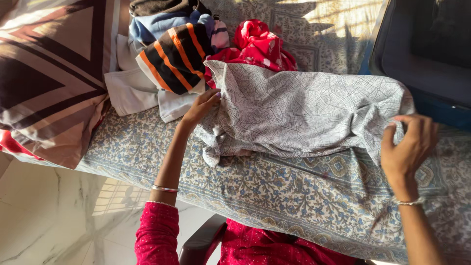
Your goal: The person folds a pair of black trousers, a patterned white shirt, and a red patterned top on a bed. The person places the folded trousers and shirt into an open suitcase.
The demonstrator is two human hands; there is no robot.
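On the floral bedspread [274,196] the grey patterned cloth [304,113] lies stretched crosswise between both hands — its long axis runs left to right. The left hand [201,107] pinches the cloth's left edge, fingers closed on the fabric; the right hand [409,147] grips the right end, fingers curled on it. Just behind sits a pile of clothes [181,49] touching the cloth's far-left corner. The near side of the bedspread is bare — that looks like the open room.
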